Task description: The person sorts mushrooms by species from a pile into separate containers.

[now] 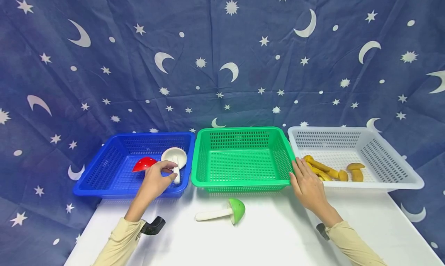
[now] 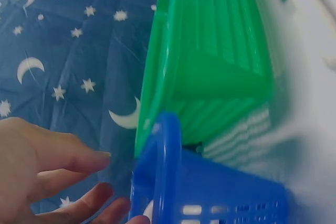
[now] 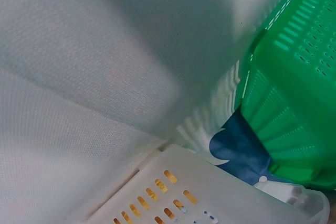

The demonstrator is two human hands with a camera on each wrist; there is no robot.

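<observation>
My left hand (image 1: 156, 179) hovers at the right side of the blue basket (image 1: 101, 188), thumb and fingers apart. Just beyond its fingertips, a white toy mushroom (image 1: 176, 175) lies in the basket with the hollow of its cap showing. A red-capped toy mushroom (image 1: 144, 164) with white dots lies beside it, its stem hidden behind the hand. In the left wrist view, the spread fingers (image 2: 94, 161) have nothing between them. My right hand (image 1: 307, 187) has straight fingers at the adjoining rims of the green basket (image 1: 240, 183) and the white basket (image 1: 375, 185).
On the white table (image 1: 267, 235), a green-capped toy mushroom (image 1: 236, 211) lies on its side in front of the green basket. Several yellow-brown toy mushrooms (image 1: 323, 167) lie in the white basket. A dark blue cloth (image 1: 215, 65) with moons and stars hangs behind the baskets.
</observation>
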